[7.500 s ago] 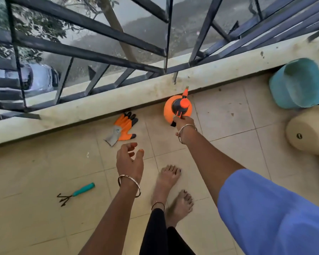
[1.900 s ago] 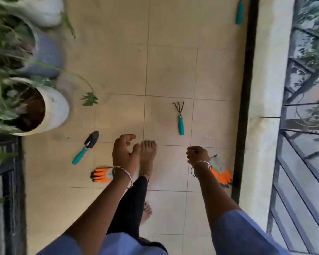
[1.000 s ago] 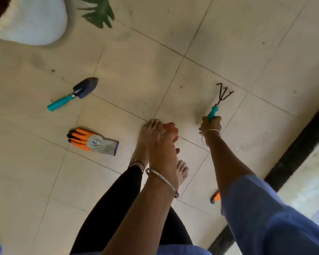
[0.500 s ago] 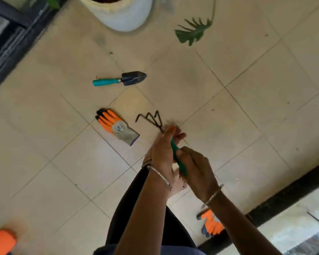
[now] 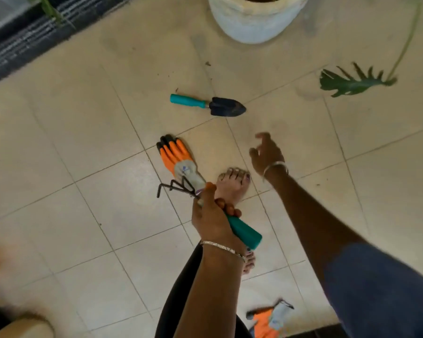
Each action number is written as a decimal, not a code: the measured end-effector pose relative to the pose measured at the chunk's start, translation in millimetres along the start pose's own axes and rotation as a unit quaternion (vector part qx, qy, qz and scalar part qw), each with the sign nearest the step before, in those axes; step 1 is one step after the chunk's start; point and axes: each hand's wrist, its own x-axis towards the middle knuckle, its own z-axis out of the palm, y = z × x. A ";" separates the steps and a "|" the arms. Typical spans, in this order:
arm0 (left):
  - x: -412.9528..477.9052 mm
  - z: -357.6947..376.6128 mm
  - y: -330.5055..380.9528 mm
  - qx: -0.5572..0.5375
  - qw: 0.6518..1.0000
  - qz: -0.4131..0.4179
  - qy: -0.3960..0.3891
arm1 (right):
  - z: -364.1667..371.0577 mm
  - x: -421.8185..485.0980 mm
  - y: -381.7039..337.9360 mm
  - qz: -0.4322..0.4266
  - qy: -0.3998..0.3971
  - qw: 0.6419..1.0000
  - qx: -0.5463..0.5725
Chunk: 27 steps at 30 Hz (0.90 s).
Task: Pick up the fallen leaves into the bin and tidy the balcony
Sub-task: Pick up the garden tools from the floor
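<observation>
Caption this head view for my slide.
Left hand grips a hand rake; right hand open above the tiles near a trowel.

— Where's the hand rake (image 5: 244, 231)?
— Gripped in the left hand (image 5: 211, 215), teal handle near, black prongs pointing left.
— The trowel (image 5: 220, 109)?
— Flat on the tiles (image 5: 83, 142) farther off, dark blade pointing right.

Tiled floor (image 5: 83, 142) with trowel (image 5: 226, 109), glove (image 5: 178, 159)

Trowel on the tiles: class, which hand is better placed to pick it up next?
Right. The right hand is empty, fingers spread, nearest the trowel; the left hand holds the hand rake.
</observation>
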 end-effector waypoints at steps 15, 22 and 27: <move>-0.1 30.6 74.3 -0.074 0.996 -0.041 -0.006 | 69.2 150.7 -157.0 -0.287 -0.063 0.891 -0.347; 6.1 32.8 90.9 -0.123 0.990 -0.070 -0.005 | 100.2 145.0 -132.2 -0.294 -0.025 0.858 -0.419; -2.9 40.5 98.0 -0.132 0.988 -0.070 -0.037 | 84.0 97.8 -102.5 -0.320 0.016 0.895 -0.310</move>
